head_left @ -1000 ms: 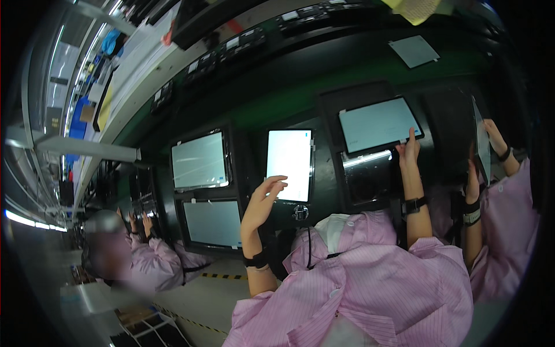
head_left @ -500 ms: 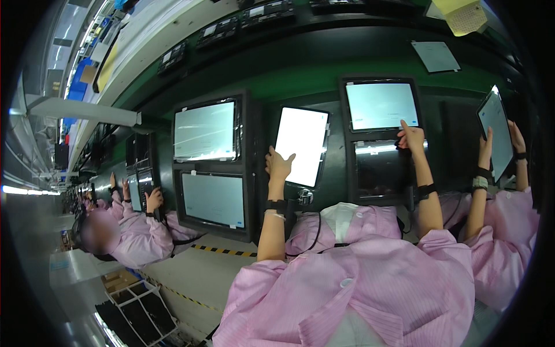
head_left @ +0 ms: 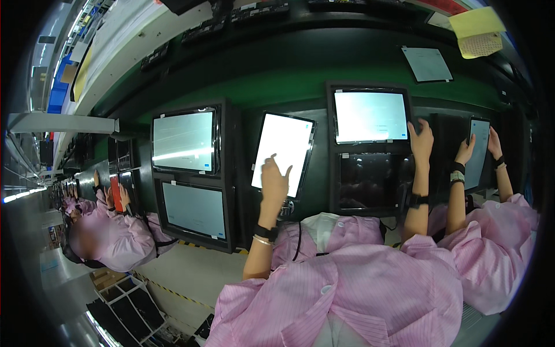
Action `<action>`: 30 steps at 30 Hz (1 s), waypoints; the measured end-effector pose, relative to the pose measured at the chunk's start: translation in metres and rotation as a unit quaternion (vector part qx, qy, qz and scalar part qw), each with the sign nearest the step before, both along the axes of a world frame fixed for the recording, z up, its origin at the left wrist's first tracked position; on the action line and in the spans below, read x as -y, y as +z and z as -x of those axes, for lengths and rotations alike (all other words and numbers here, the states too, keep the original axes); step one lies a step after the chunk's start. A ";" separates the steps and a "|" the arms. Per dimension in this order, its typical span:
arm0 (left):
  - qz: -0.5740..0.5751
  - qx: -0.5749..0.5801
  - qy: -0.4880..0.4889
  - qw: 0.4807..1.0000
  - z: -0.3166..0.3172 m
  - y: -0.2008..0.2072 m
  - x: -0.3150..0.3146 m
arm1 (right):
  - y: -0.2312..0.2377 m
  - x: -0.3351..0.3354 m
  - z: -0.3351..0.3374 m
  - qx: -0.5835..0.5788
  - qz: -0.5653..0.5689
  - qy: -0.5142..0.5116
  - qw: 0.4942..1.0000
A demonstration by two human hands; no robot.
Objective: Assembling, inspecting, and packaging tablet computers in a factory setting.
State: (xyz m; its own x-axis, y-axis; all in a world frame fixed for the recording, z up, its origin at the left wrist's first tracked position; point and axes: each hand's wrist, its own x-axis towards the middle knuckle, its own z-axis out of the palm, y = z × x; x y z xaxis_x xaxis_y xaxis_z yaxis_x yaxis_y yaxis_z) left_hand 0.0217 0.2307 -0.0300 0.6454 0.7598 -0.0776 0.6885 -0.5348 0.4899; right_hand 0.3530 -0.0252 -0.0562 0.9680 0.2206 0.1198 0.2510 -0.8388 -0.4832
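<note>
- The middle tablet (head_left: 283, 144) lies on the green tabletop (head_left: 277, 99), between two dark trays; its long sides lean, upper end rightward, and its screen glows plain white inside a thin black border.
- Left tray (head_left: 229, 173): two lit tablets, the upper (head_left: 184, 139) and the lower (head_left: 193, 208), both paler than the middle one.
- Right tray (head_left: 331, 150): a lit upper right tablet (head_left: 371, 115) above a dark tablet (head_left: 370, 180).
- Farther back sit a loose tablet (head_left: 426, 63) and a yellow sheet (head_left: 478, 32); at right, a co-worker's hands hold another tablet (head_left: 478, 153).
- The left grip (head_left: 274, 180) covers the screen's lower left part — fingers and thumb spread, pinching nothing; whether a fingertip touches the glass, I cannot tell.
- The right grip (head_left: 422, 141) is loosely bent, thumb and fingers apart, at the upper right tablet's right edge — contact there is unclear.
</note>
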 end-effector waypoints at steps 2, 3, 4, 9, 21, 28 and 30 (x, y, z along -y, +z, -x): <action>0.169 0.033 -0.026 0.985 -0.019 0.009 0.029 | 0.001 0.018 0.037 -0.014 0.046 -0.037 0.998; 0.252 0.027 -0.050 0.966 -0.025 0.000 0.040 | -0.008 0.027 0.052 -0.020 0.049 -0.034 0.998; 0.282 0.020 -0.075 0.956 -0.030 -0.017 0.054 | -0.020 0.042 0.069 -0.071 0.043 -0.067 0.994; 0.331 -0.048 0.003 0.942 -0.047 -0.043 0.095 | -0.024 0.064 0.098 -0.161 0.076 -0.132 0.975; 0.504 0.134 0.041 0.853 -0.036 0.064 0.046 | 0.077 0.065 0.123 -0.535 -0.465 -0.095 0.698; 0.437 0.157 0.035 0.885 -0.020 0.114 0.042 | 0.128 0.045 0.132 -0.553 -0.519 -0.073 0.648; 0.431 0.190 0.033 0.882 -0.016 0.122 0.039 | 0.131 0.040 0.125 -0.583 -0.531 -0.052 0.613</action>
State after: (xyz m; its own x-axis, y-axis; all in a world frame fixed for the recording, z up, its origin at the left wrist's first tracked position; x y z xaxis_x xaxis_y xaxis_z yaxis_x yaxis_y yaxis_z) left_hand 0.0381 0.1919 0.0924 0.7065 0.5611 -0.4314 0.4020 0.1835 0.8971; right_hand 0.2277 -0.0657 0.0745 0.5341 0.5482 -0.6436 -0.8123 0.1219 -0.5703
